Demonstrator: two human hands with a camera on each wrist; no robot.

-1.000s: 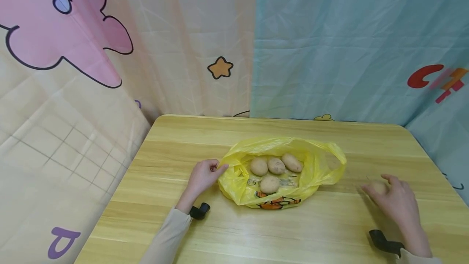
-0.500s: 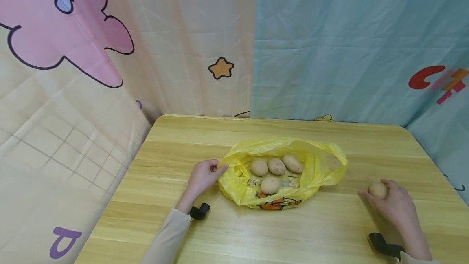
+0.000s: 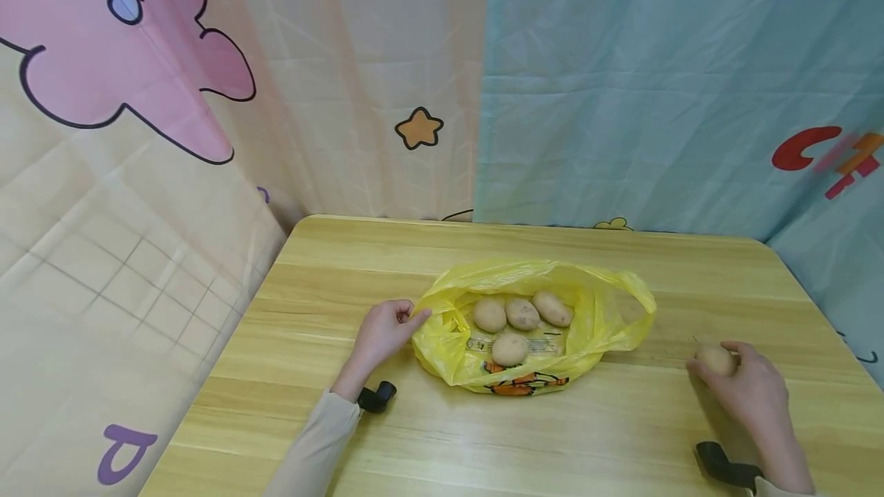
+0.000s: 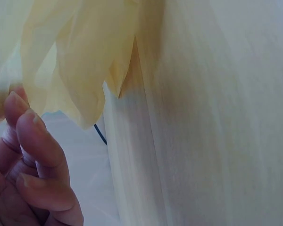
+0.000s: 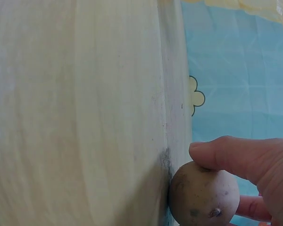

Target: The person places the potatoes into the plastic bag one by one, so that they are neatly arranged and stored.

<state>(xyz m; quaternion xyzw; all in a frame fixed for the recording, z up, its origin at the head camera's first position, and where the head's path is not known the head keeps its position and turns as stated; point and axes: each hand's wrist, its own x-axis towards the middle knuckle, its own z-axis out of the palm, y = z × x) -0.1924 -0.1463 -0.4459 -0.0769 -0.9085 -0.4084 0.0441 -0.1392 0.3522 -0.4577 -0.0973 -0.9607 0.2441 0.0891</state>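
Right wrist view puts me closest to the grip: my right hand is curled round a small potato, thumb over its top, the potato sitting on the table near its right edge. From the head view, that potato lies well to the right of the yellow bag, so the bag's open mouth lies to the left of the grip and slightly farther from me. My right hand is plainly the nearer one to the potato; my left hand pinches the bag's left rim, holding it open. Four potatoes lie inside the bag. It carries an orange cartoon print and a strip of small writing, too small for me to read, I think. On the curtain behind, large red letters look like "CH".
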